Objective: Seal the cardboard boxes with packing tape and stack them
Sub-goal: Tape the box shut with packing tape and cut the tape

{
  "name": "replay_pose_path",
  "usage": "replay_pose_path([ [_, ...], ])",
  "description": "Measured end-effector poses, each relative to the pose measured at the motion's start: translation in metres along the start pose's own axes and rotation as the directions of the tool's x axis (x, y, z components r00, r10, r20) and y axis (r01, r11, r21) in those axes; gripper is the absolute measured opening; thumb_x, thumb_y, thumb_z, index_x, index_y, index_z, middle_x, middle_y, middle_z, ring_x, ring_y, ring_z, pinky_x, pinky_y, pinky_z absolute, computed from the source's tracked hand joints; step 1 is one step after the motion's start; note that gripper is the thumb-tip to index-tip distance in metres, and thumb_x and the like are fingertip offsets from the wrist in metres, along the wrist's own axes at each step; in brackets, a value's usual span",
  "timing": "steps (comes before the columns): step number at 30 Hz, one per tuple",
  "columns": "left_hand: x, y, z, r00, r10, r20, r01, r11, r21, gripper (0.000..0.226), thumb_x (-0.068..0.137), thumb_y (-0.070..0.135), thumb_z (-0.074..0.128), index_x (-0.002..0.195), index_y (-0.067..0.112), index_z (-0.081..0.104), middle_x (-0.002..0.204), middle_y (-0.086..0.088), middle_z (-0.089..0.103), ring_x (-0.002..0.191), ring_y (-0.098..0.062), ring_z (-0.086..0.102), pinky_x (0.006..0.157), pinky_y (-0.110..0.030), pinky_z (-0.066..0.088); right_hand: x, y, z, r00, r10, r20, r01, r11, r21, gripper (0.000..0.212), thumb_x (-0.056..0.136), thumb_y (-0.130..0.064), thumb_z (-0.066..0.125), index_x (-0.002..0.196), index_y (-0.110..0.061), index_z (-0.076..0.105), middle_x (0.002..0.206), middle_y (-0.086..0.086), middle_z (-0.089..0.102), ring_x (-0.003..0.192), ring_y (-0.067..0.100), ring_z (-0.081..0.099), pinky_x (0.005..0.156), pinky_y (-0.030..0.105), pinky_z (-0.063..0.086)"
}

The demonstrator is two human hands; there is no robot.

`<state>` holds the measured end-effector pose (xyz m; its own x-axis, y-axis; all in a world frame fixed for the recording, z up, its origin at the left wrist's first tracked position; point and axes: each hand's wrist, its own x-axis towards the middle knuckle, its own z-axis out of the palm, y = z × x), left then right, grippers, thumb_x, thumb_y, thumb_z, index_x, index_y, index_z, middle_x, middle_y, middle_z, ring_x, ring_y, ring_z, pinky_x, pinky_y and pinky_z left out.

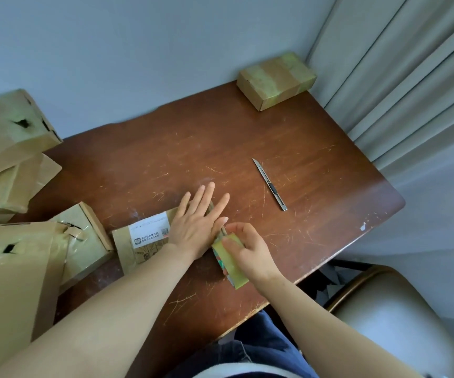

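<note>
Blue denim lap fills the bottom edge of the frame. Just below centre, the right hand curls its grip round a yellow-green roll of packing tape, held on edge against the right end of a small flat brown cardboard box with a white label. The left hand lies flat on that box, fingers straight, grip apart, pinning it to the scratched dark wooden desk. The box looks light, stiff and apt to slide, so pressing its top and lifting it by the long sides seems best. Further up, a slim metal utility knife lies alone; a taped brown cardboard box sits at the desk's corner, upper right.
</note>
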<state>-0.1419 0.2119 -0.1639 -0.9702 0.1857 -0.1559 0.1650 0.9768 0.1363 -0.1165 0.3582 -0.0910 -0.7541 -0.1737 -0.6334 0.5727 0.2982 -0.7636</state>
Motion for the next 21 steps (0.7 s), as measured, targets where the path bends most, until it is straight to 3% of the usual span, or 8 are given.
replay_pose_path([
  [4,-0.009,0.001,0.004,0.996,-0.089,0.002,0.09,0.996,-0.011,0.066,0.088,0.053,-0.019,0.145,0.022,-0.019,0.152,-0.003,-0.024,0.14,-0.013,-0.021,0.114,-0.036,-0.015,0.0,0.001,0.001,0.999,-0.031,-0.03,0.032,0.999,0.039,0.022,0.094,-0.02,0.059,0.113,-0.015,0.051,0.099,0.002,0.062,0.054,0.005,0.059,0.046,0.016,0.047],
  [7,-0.009,-0.005,-0.011,0.991,-0.055,0.121,0.083,0.966,-0.243,0.058,0.099,0.043,0.003,0.147,0.02,-0.02,0.153,0.001,-0.028,0.138,-0.009,-0.029,0.115,-0.032,-0.02,0.0,0.005,0.002,0.998,-0.038,-0.057,0.041,0.998,0.05,0.022,0.093,-0.02,0.061,0.112,-0.015,0.051,0.103,0.006,0.062,0.061,0.007,0.061,0.047,0.017,0.048],
  [9,-0.02,-0.012,-0.02,0.992,0.003,0.123,0.035,0.95,-0.309,0.076,0.093,0.044,0.025,0.149,0.016,-0.017,0.155,-0.002,-0.028,0.139,-0.012,-0.031,0.117,-0.037,-0.018,0.0,0.009,0.002,0.995,-0.068,-0.077,0.071,0.997,0.031,0.025,0.09,-0.024,0.064,0.111,-0.017,0.053,0.104,0.004,0.064,0.072,0.01,0.064,0.055,0.02,0.052],
  [12,-0.05,-0.015,-0.018,0.973,0.012,0.229,0.009,0.996,-0.09,0.112,0.076,0.065,0.044,0.145,0.013,-0.027,0.149,-0.012,-0.039,0.136,-0.024,-0.039,0.113,-0.045,-0.021,-0.004,0.014,0.003,0.989,-0.099,-0.11,0.099,0.995,-0.006,0.03,0.085,-0.036,0.069,0.109,-0.023,0.058,0.106,0.0,0.066,0.087,0.012,0.066,0.067,0.025,0.055],
  [14,-0.062,-0.01,-0.011,0.973,-0.024,0.23,0.035,0.998,-0.042,0.124,0.073,0.074,0.054,0.146,0.011,-0.023,0.153,-0.012,-0.032,0.142,-0.028,-0.029,0.113,-0.045,-0.017,-0.009,0.014,0.004,0.99,-0.097,-0.107,0.102,0.994,0.046,0.031,0.084,-0.035,0.07,0.109,-0.02,0.061,0.103,0.002,0.068,0.074,0.009,0.068,0.058,0.025,0.055],
  [16,-0.064,-0.004,-0.008,0.984,-0.042,0.171,0.052,0.997,-0.054,0.123,0.069,0.076,0.058,0.152,0.007,-0.002,0.158,-0.012,-0.003,0.146,-0.031,-0.001,0.117,-0.044,-0.002,-0.012,0.01,0.004,0.988,-0.106,-0.116,0.116,0.99,0.081,0.03,0.085,-0.03,0.07,0.108,-0.013,0.064,0.092,0.001,0.07,0.059,0.007,0.066,0.05,0.022,0.053],
  [19,-0.061,0.0,-0.01,0.995,-0.071,0.075,0.07,0.997,0.014,0.112,0.058,0.068,0.074,0.142,0.002,0.039,0.142,-0.014,0.043,0.129,-0.032,0.043,0.105,-0.045,0.037,-0.012,-0.004,0.0,0.98,-0.113,-0.166,0.13,0.987,0.096,0.02,0.085,-0.03,0.07,0.098,-0.014,0.069,0.08,-0.001,0.073,0.065,0.014,0.069,0.059,0.027,0.058],
  [21,-0.059,0.001,-0.016,0.996,-0.086,0.005,0.086,0.996,0.032,0.09,0.069,0.047,0.078,0.141,0.006,0.042,0.135,-0.012,0.051,0.122,-0.031,0.051,0.098,-0.041,0.045,-0.01,-0.016,-0.002,0.978,-0.099,-0.184,0.123,0.985,0.122,0.008,0.087,-0.027,0.068,0.091,-0.021,0.07,0.085,0.004,0.073,0.076,0.021,0.07,0.069,0.034,0.058],
])
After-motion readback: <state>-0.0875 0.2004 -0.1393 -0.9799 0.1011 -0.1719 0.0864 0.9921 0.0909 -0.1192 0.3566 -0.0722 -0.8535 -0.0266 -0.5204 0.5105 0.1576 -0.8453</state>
